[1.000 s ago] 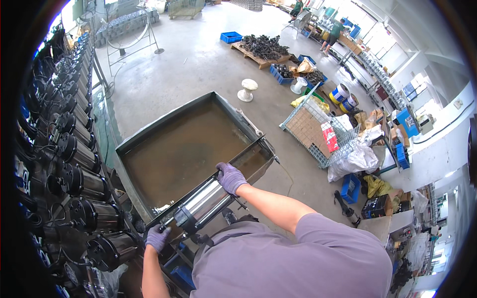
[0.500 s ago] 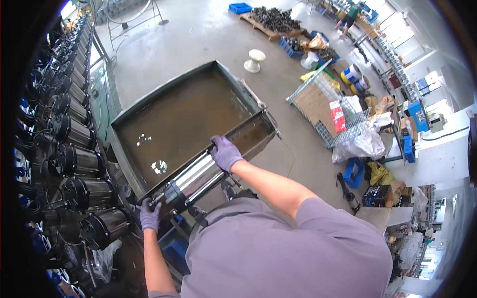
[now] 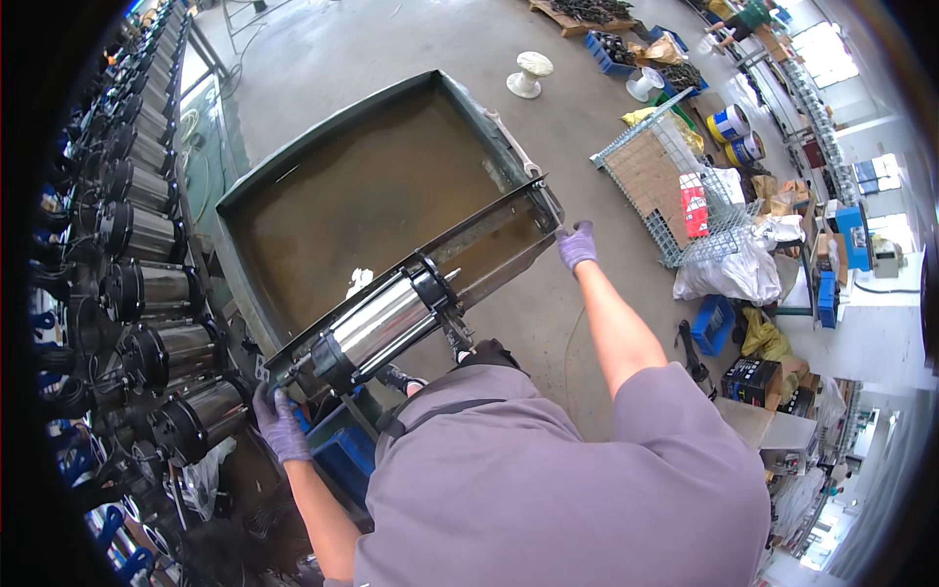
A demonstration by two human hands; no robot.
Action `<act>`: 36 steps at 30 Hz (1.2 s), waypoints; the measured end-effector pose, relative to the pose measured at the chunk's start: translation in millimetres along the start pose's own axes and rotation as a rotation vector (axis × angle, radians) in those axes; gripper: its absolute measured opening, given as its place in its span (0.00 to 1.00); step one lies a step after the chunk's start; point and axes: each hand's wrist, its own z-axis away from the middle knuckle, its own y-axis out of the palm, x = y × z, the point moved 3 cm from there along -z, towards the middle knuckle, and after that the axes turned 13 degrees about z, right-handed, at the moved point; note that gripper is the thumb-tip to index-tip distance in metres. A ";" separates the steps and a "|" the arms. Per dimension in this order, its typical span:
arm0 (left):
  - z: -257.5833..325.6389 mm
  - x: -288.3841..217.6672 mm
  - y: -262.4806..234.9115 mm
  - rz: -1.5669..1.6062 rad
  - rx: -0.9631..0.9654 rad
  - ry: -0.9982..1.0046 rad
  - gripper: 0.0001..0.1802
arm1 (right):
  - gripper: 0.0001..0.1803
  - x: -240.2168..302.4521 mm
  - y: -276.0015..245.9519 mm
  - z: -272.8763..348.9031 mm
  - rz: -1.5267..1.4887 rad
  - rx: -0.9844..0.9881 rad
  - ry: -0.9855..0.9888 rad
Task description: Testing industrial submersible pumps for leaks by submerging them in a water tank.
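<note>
A shiny steel cylinder with black end caps, a pump body (image 3: 377, 323), lies on a long dark metal rail (image 3: 460, 249) that spans the near edge of a green tank (image 3: 293, 171) of murky brown water. My left hand (image 3: 279, 423), in a purple glove, grips the rail's near-left end below the cylinder. My right hand (image 3: 578, 245), also gloved, holds the rail's far-right end by the tank corner. The cylinder sits between the two hands, tilted along the rail.
A row of similar steel pumps (image 3: 147, 293) with black cables lines the left side. A wire mesh cage (image 3: 675, 186), white sacks (image 3: 734, 274), blue crates (image 3: 714, 323) and a white spool (image 3: 528, 73) stand on the concrete floor to the right and beyond.
My right hand has slid from the middle of the rail out to its far-right end. The view has closed in on the tank; the cylinder stays on the rail.
</note>
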 end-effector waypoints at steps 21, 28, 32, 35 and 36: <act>59.8 -155.0 145.5 0.584 0.242 0.024 0.17 | 0.20 307.4 -158.8 311.8 -0.669 0.929 -0.845; -4.4 -43.1 30.6 1.040 -0.308 -0.413 0.11 | 0.18 320.9 -164.3 240.1 -0.614 0.463 -0.814; -31.0 18.1 -6.2 0.770 -0.308 -0.681 0.10 | 0.14 323.8 -135.6 193.4 -0.167 0.258 -1.038; -37.3 37.0 -2.5 0.757 -0.135 -0.748 0.12 | 0.14 323.3 -116.7 191.3 -0.014 0.278 -1.147; -39.6 39.7 -1.1 0.756 -0.108 -0.756 0.12 | 0.15 319.3 -106.6 190.6 -0.146 0.483 -0.940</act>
